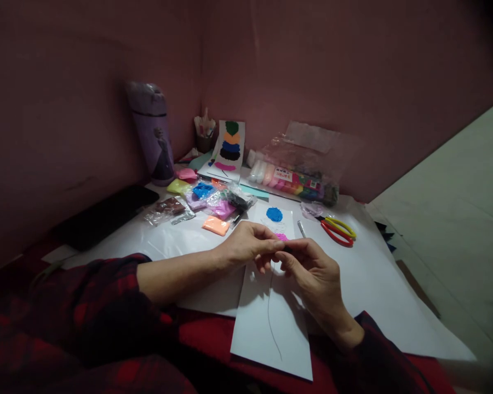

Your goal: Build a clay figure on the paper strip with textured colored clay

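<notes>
My left hand (252, 243) and my right hand (312, 273) meet fingertip to fingertip over a long white card (267, 328). Both pinch at one spot, where a small dark piece (287, 249) shows between the fingers; its kind is mostly hidden. On the card beyond are a blue clay patch (274, 214), a whitish patch (274, 225) and a pink patch (282, 237), the last partly covered by my fingers. A thin curved pencil line (270, 312) runs down the card toward me.
Several clay packets, an orange one (216, 225) among them, lie to the left. Red-and-yellow scissors (339, 231) rest at right. Behind stand a purple bottle (154, 137), a finished-looking card with colored patches (230, 146) and a bag of clay (291, 178). A dark flat object (107, 216) lies far left.
</notes>
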`<state>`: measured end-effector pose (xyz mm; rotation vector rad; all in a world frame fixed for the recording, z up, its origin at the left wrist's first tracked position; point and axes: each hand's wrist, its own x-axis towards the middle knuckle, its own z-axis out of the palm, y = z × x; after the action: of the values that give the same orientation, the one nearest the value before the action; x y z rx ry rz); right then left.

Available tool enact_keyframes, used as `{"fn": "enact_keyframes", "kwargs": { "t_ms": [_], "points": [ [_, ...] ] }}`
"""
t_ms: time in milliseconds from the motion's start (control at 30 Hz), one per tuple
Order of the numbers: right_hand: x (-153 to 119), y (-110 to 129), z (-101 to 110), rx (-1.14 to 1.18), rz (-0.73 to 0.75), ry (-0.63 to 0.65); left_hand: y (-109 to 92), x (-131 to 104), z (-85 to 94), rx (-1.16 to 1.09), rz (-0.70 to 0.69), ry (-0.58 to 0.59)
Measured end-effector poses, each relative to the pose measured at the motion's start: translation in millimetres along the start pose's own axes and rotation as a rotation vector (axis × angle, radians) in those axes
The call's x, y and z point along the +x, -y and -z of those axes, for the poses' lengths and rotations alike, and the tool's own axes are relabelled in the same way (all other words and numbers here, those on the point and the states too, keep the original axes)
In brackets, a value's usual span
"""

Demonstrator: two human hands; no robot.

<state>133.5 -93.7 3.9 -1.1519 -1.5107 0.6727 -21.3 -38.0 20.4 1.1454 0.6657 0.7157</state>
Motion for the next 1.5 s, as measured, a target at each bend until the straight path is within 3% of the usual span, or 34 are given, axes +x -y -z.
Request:
{"fn": "enact_keyframes", "kwargs": {
  "t_ms": [467, 733, 933, 1300, 1500],
  "points": [
    [-1.0, 3.0, -1.0, -0.044, 0.035, -0.007, 4.0, 4.0, 3.1, -0.114, 0.019, -0.002],
    [0.4, 3.8, 0.9, 0.074, -0.082, -0.076, 0.9, 3.3, -0.7, -0.083, 0.003, -0.07],
    [4.0, 7.9, 1.7, 0.085, -0.106, -0.129, -0.4, 3.3, 1.1, -0.03, 0.012, -0.016],
    [7.6, 0.7, 3.3, 0.151, -0.248, -0.216, -0.4, 2.2, 0.1, -0.033, -0.041, -0.193],
    [7.1, -1.2, 2.9, 0.204, -0.292, -0.159, 0.8, 1.4, 0.4, -0.06, -0.014, -0.088]
  ]
}}
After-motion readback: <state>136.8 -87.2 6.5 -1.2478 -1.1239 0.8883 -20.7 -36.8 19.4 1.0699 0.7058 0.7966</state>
